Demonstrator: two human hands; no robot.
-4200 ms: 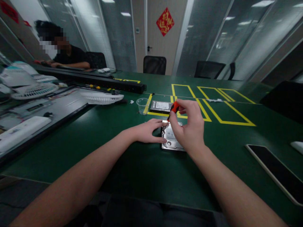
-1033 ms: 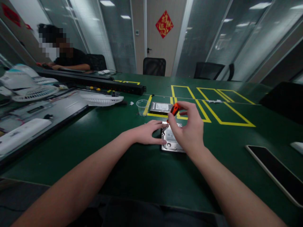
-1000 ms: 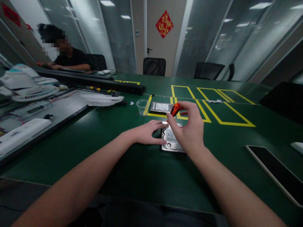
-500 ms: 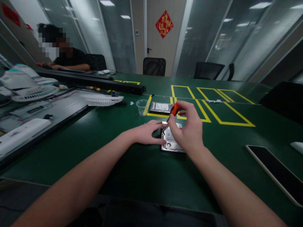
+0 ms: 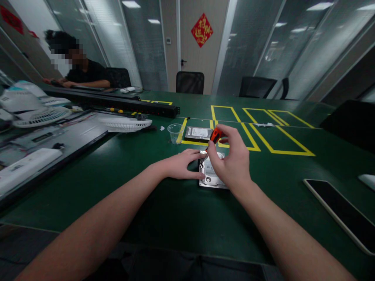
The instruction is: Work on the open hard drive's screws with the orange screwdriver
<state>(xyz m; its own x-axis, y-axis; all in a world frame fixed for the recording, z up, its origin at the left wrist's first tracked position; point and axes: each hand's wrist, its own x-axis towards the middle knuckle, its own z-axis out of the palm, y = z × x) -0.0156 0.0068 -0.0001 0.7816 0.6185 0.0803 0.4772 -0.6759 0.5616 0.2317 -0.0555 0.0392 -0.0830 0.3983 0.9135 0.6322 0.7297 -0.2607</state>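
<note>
A silver hard drive lies flat on the green table in front of me. My left hand reaches over its left side, thumb and fingers spread apart, with the fingertips resting on the drive's left part. In my right hand is a red and black screwdriver, pinched by the handle between thumb and fingers. Its thin shaft slants down and left to the drive's upper left area; the exact contact of the tip is too small to tell. My right hand hides the drive's right part.
Behind sits a second hard drive within yellow tape, beside a clear plastic cup. Fan parts, a flat panel and a white power strip occupy the left. At right lies a phone. A person sits far left.
The screwdriver handle has turned slightly in my right hand, showing more of its black part. The view has shifted a little; my left hand stays on the drive.
</note>
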